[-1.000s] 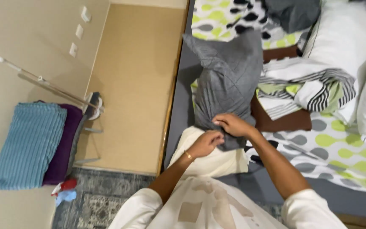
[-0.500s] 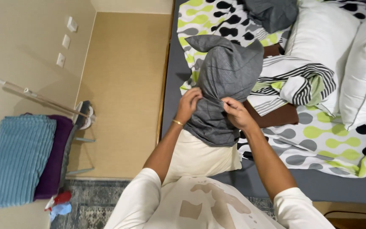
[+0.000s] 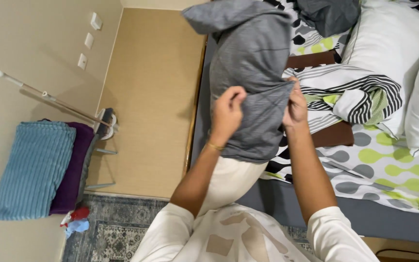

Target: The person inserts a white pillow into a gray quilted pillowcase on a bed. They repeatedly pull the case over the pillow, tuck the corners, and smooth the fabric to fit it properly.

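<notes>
There are two hands at six o'clock, a left hand (image 3: 226,112) and a right hand (image 3: 295,106), one grey pillowcase (image 3: 253,63), two white pillows (image 3: 389,36) at two o'clock, and three wall switches (image 3: 88,40) at ten o'clock.

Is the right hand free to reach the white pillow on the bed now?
Probably not: the right hand and left hand both grip the grey pillowcase, so it is occupied, though the white pillow lies unobstructed.

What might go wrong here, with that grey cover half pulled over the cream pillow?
Both hands, left hand and right hand, pinch only the open edge of the grey pillowcase, so the fabric may slip free. The cream pillow sticks out below, apparently propped against the person, and might slide out. The cover's slack top hangs over the striped bedding and might catch on it.
</notes>
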